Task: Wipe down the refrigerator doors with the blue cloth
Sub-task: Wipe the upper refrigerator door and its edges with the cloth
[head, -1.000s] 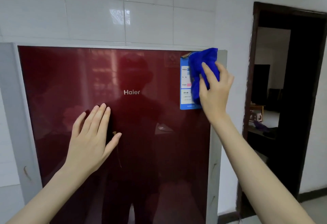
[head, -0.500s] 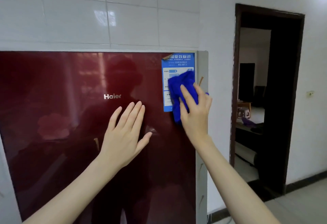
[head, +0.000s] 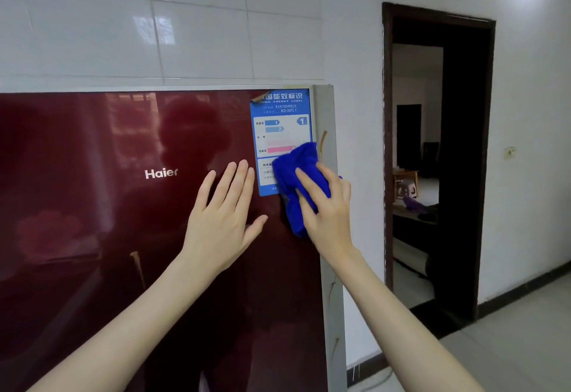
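The blue cloth (head: 293,175), a bunched piece of soft microfibre, sits under the right hand (head: 327,212), which presses it against the glossy dark red refrigerator door (head: 92,237). The fingers lie over the top of the cloth, and the thumb seems to pinch a lower fold against the palm, though the bunched fabric hides part of that grip. A tail of cloth hangs out below the hand on its thumb side. The cloth covers the lower right corner of the blue and white rectangular energy label (head: 281,119), which rises above the right hand's fingertips to the door's top corner. Just beyond the right hand's outer edge runs the grey side edge (head: 324,113) of the refrigerator. The left hand (head: 222,221) lies flat and released on the door beside the right hand, fingers straight and together, thumb spread towards the cloth; its fingertips reach the label's left border. The white Haier logo (head: 161,173) is on the far side of the left hand. Above both hands is a white tiled wall (head: 185,36), and well past the right arm stands a dark-framed doorway (head: 432,144).
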